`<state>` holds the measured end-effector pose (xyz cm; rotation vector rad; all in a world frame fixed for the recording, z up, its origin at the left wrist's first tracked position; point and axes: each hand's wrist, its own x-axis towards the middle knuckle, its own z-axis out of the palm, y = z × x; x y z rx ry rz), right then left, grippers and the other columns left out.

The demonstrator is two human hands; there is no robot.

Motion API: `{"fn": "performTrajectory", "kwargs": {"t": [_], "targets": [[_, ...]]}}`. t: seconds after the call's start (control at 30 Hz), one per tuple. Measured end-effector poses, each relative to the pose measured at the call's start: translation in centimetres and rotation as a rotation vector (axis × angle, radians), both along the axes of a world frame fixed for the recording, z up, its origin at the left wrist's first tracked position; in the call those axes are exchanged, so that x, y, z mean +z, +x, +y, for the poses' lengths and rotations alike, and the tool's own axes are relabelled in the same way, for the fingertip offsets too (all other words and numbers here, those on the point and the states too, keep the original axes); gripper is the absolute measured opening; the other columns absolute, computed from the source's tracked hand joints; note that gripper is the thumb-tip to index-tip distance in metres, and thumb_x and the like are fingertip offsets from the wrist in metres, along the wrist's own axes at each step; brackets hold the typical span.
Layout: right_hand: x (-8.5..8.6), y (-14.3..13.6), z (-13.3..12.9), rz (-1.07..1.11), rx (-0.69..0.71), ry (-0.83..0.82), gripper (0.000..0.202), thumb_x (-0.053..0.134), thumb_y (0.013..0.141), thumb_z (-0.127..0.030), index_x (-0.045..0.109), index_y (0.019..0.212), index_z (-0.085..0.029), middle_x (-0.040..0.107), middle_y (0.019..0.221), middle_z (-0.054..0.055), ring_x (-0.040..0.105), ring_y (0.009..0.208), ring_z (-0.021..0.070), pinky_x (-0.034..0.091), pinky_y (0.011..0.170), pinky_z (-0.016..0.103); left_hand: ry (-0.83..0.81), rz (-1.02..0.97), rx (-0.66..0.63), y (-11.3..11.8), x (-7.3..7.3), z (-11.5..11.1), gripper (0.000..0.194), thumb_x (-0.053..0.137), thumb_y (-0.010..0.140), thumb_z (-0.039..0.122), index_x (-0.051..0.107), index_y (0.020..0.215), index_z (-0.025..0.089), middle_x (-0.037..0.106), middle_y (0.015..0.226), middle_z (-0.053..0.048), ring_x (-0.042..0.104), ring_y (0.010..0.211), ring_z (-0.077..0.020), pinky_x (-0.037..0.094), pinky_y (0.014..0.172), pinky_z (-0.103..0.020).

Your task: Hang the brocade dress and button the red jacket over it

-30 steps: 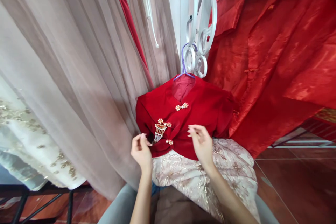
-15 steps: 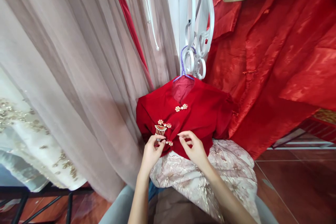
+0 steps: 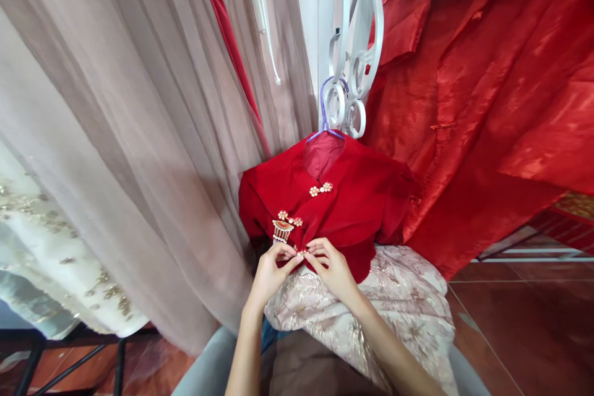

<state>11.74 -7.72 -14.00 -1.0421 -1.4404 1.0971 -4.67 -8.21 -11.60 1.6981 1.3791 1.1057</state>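
A red velvet jacket (image 3: 357, 198) hangs on a purple hanger (image 3: 324, 105). One flower clasp (image 3: 321, 189) sits at its collar, and another (image 3: 291, 219) lies lower, beside a fan-shaped tasselled ornament (image 3: 282, 231). My left hand (image 3: 273, 269) and my right hand (image 3: 331, 266) meet at the jacket's lower front edge. Their fingertips pinch the two sides of the bottom flower clasp (image 3: 301, 253), which they partly cover. Under the hem is a pale skirt with floral pattern (image 3: 394, 297).
Sheer pinkish curtains (image 3: 153, 136) fall on the left, near a white gown with gold beading (image 3: 69, 260). A white scrolled metal stand (image 3: 355, 93) rises behind the hanger. Red satin garments (image 3: 487, 105) hang at the right above tiled floor (image 3: 533, 322). Black metal bars (image 3: 119, 365) are at lower left.
My right hand has moved left and closed on the bottom clasp. My left hand has shifted slightly right to meet it. The view has shifted a little.
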Motion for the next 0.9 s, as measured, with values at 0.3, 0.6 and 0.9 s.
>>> {"fn": "performTrajectory", "kwargs": {"t": [0.3, 0.6, 0.9], "targets": [[-0.2, -0.5, -0.1, 0.069, -0.042, -0.018, 0.022, 0.064, 0.078, -0.04, 0.056, 0.085, -0.02, 0.065, 0.083, 0.004, 0.067, 0.079, 0.0165, 0.058, 0.072, 0.029, -0.002, -0.06, 0.027, 1.0, 0.0, -0.3, 0.021, 0.061, 0.081, 0.037, 0.06, 0.077, 0.016, 0.064, 0.077, -0.002, 0.062, 0.074, -0.0143, 0.052, 0.07, -0.025], [1.2, 0.6, -0.2, 0.059, 0.055, -0.032, 0.02, 0.066, 0.077, -0.036, 0.055, 0.084, -0.02, 0.062, 0.078, 0.001, 0.063, 0.074, 0.0137, 0.055, 0.066, 0.026, -0.026, -0.477, 0.228, 1.8, 0.9, 2.4, 0.038, 0.064, 0.074, 0.049, 0.065, 0.091, 0.016, 0.068, 0.094, -0.009, 0.064, 0.085, -0.0179, 0.054, 0.074, -0.029], [2.3, 1.4, -0.5, 0.054, 0.112, -0.057, 0.019, 0.066, 0.078, -0.032, 0.053, 0.089, -0.021, 0.061, 0.08, 0.0, 0.061, 0.078, 0.0134, 0.052, 0.068, 0.025, -0.215, -1.016, 0.214, 4.1, 2.4, 4.3, 0.031, 0.079, 0.063, 0.029, 0.07, 0.089, 0.014, 0.07, 0.086, -0.005, 0.066, 0.08, -0.0122, 0.049, 0.083, -0.027]]}}
